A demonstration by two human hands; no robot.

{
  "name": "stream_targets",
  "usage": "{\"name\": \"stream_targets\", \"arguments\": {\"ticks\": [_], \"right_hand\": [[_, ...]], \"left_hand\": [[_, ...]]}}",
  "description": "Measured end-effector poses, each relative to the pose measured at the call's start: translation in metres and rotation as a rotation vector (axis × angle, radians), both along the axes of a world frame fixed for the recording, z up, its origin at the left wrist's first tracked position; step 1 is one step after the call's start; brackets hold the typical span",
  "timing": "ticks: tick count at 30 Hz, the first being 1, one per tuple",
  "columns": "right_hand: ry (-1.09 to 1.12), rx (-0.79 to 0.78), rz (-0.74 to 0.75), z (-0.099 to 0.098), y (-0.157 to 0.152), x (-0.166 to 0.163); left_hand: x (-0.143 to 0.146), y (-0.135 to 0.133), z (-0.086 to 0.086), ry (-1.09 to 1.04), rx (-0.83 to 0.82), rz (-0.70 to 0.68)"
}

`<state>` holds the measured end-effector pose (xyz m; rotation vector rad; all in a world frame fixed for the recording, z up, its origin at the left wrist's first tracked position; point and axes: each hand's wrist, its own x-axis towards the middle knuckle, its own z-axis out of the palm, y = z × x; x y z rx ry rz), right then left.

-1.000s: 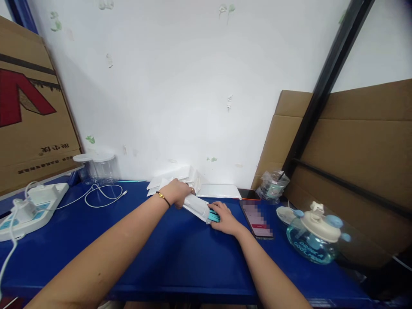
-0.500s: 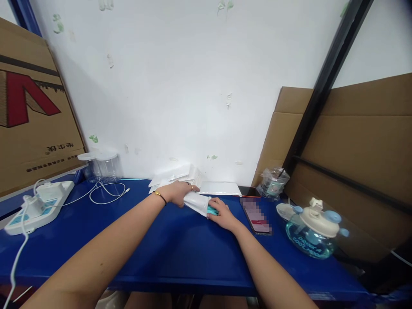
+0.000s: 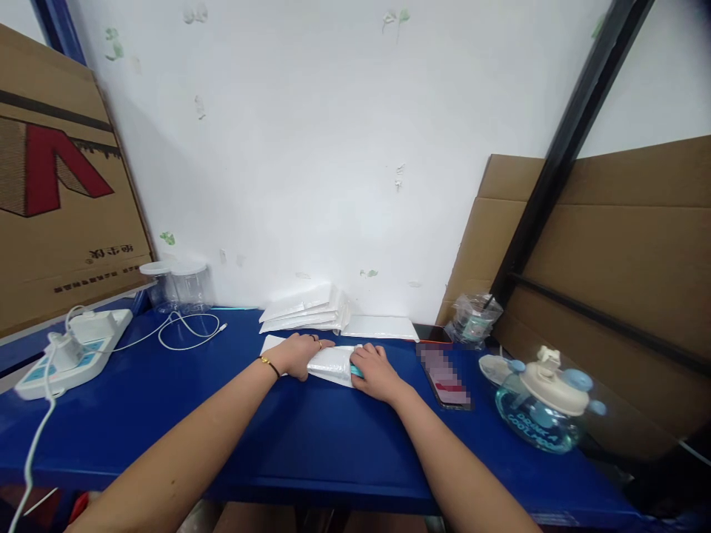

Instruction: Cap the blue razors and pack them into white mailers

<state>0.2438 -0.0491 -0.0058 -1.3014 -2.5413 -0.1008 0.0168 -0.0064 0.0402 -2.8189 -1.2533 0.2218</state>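
Note:
A white padded envelope (image 3: 331, 363), bubbly in texture, lies flat on the blue table in front of me. My left hand (image 3: 300, 352) grips it over its left part, fingers bent, a ring on one finger. At its right end my right hand (image 3: 376, 370) curls over a small teal item (image 3: 356, 369). Only a sliver of that item shows between the fingers and the envelope; its kind cannot be made out. Behind my hands a stack of similar white envelopes (image 3: 303, 307) leans by the wall, and one flat white envelope (image 3: 381, 326) lies beside it.
On the right lie a phone (image 3: 444, 376), a wrapped plastic cup (image 3: 473, 318) and a drink bottle (image 3: 541, 403). Leftward are a power strip (image 3: 75, 363), a white cable (image 3: 189, 346) and clear jars (image 3: 189, 285). Cardboard (image 3: 622, 296) stands along the right side.
The envelope has gone from raised and tilted to flat on the table, with more of it showing. My left hand has shifted slightly left and down; the right stays at the teal item.

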Motion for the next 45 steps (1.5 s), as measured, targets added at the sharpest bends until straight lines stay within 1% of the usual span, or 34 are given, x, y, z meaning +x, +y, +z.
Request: {"name": "stream_targets", "arguments": {"ticks": [2,5,7,10,13,16,19,21,24,26,29,33,36,38,41,43,45], "right_hand": [[-0.011,0.009,0.001,-0.003,0.001,0.0],[0.008,-0.017,-0.021,-0.01,0.002,-0.001],[0.03,-0.04,-0.017,-0.012,0.003,-0.003],[0.047,-0.066,0.01,-0.014,0.004,-0.007],[0.014,-0.063,-0.015,-0.014,0.005,-0.01],[-0.022,-0.021,-0.038,-0.014,0.004,-0.01],[-0.03,0.027,-0.061,-0.012,0.002,-0.005],[-0.03,0.03,-0.076,-0.01,0.002,0.001],[-0.032,-0.008,-0.074,-0.009,0.002,0.014],[-0.034,-0.02,-0.075,-0.01,0.003,0.021],[-0.032,-0.009,-0.067,-0.01,0.002,0.021],[-0.017,-0.001,-0.024,-0.009,-0.002,0.009],[0.012,-0.022,0.008,-0.006,-0.005,0.001],[0.037,-0.046,0.016,-0.003,-0.007,0.0],[0.058,-0.083,0.027,0.0,-0.01,0.001],[0.063,-0.094,0.049,0.001,-0.012,0.001],[0.062,-0.096,0.073,0.002,-0.014,0.0]], "left_hand": [[0.001,-0.001,0.005,0.013,0.057,-0.026],[0.004,-0.002,0.012,0.014,0.103,-0.059],[0.006,-0.004,0.015,0.006,0.112,-0.079],[0.009,-0.005,0.014,-0.024,0.09,-0.104],[0.007,-0.004,0.011,-0.011,0.067,-0.066],[0.003,-0.003,0.01,0.007,0.055,-0.016],[-0.002,-0.004,0.013,0.01,0.041,0.007],[-0.006,-0.003,0.015,0.011,0.032,0.025],[-0.02,0.0,0.02,0.006,0.012,0.059],[-0.036,0.004,0.02,0.007,-0.008,0.096],[-0.067,0.01,0.017,0.021,-0.037,0.199],[-0.108,0.015,0.008,0.081,-0.062,0.325],[-0.129,0.015,0.007,0.131,-0.116,0.427],[-0.134,0.013,0.008,0.097,-0.177,0.449],[-0.131,0.009,0.005,-0.08,-0.25,0.363],[-0.123,0.007,-0.004,-0.157,-0.247,0.34],[-0.117,0.007,-0.019,-0.151,-0.227,0.373]]}}
